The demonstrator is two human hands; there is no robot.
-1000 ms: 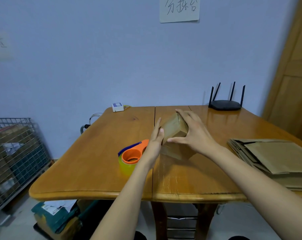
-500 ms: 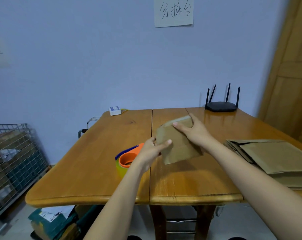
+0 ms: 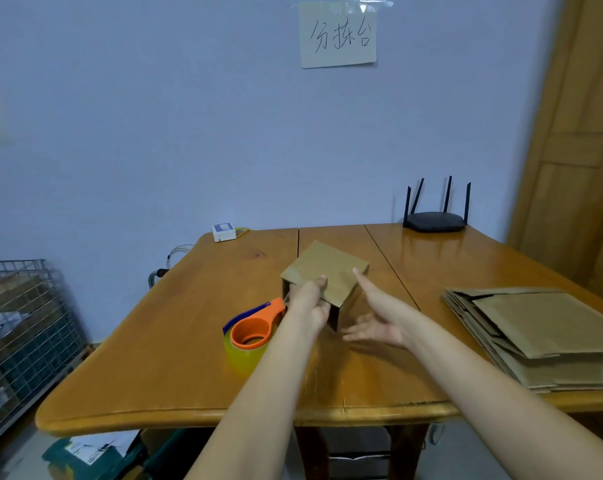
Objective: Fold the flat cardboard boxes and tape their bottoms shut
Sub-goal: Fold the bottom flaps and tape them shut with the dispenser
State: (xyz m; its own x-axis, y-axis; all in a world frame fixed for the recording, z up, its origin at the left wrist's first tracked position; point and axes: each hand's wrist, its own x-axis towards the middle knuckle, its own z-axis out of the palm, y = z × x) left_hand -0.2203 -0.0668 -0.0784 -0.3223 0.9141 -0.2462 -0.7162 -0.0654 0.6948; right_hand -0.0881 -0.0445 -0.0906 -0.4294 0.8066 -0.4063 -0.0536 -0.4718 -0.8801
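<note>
- Leftmost, a wire basket [image 3: 19,327] stands on the floor beside the surface [image 3: 175,344], and plays no part in the move at hand.
- Next, the tape dispenser [image 3: 253,332], orange handle over a yellow roll, sits on the surface just left of the left hand [image 3: 308,303] and close to it; of the two hands, the left is plainly the nearer to it.
- Then the left hand has its grip on the cardboard box [image 3: 327,271]: the thumb lies on the upper panel and the fingers go out of sight into the open near end, pinching that panel's edge.
- Centre, the box is opened into a sleeve and held a little above the surface, tilted, its open end facing the person and its far end pointing away toward the wall; which end is the bottom I cannot tell.
- Just right of it, the right hand [image 3: 379,320] is spread with fingers straight, holding nothing; its thumb or a fingertip reaches up near the box's right side, though contact cannot be made out.
- My reading: the flaps at the near end are not yet folded, and since that end lies between the two hands, the free right hand is best placed to fold them.
- Far right, the stack of flat boxes [image 3: 542,337] lies on the surface, well apart from both hands.
</note>
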